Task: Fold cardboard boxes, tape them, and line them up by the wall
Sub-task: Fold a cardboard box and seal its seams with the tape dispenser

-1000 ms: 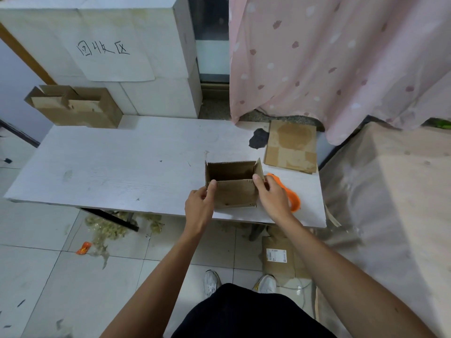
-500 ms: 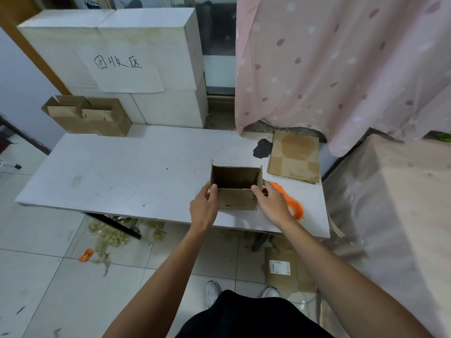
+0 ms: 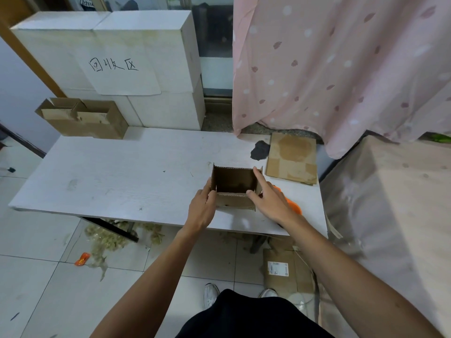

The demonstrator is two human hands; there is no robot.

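A small brown cardboard box (image 3: 233, 184) stands open-topped near the front edge of the white table (image 3: 122, 174). My left hand (image 3: 202, 208) holds its left wall, thumb at the front corner. My right hand (image 3: 269, 200) lies against the right wall with the forefinger stretched along the top edge and the thumb on the front rim. An orange tape dispenser (image 3: 291, 206) lies just behind my right hand, mostly hidden. Folded boxes (image 3: 83, 120) stand at the table's far left by the wall.
A flat cardboard sheet (image 3: 291, 157) lies at the table's back right next to a dark patch (image 3: 260, 150). White cartons (image 3: 136, 69) with a handwritten label rise behind. A pink curtain (image 3: 336, 64) and a covered surface (image 3: 390, 215) are to the right. Cardboard (image 3: 285, 272) and scraps lie on the floor.
The box has been squared up and its opening now faces up more fully. My right forefinger has stretched out along the right wall's top edge. The view has shifted down slightly.
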